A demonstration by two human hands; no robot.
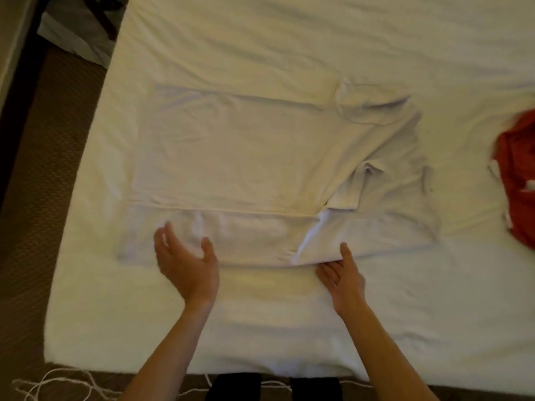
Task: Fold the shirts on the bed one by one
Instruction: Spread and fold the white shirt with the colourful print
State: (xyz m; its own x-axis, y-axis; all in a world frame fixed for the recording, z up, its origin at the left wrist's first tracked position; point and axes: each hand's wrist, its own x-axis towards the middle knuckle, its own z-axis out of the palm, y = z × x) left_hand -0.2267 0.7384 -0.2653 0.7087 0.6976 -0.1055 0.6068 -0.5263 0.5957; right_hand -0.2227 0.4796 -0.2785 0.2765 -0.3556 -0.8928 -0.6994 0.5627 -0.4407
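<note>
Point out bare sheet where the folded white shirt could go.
Free: the strip of bed between the white shirt and the near edge, and the far sheet beyond the shirt. Crowded: right side by the red garment.

Arms: two bare forearms enter from the near edge, no sleeves visible anywhere up to the frame's border.
Left hand (185, 264): bare, no glove, no ring or bracelet discernible; slightly motion-blurred at the fingertips.
Right hand (343, 277): bare, no glove, no watch or band at the wrist.
Wrists: both uncovered, free of straps, cuffs or jewellery.
Lower body: two dark, nearly black shapes at the near edge between the forearms, likely clothing or footwear; too dim to tell which.
</note>
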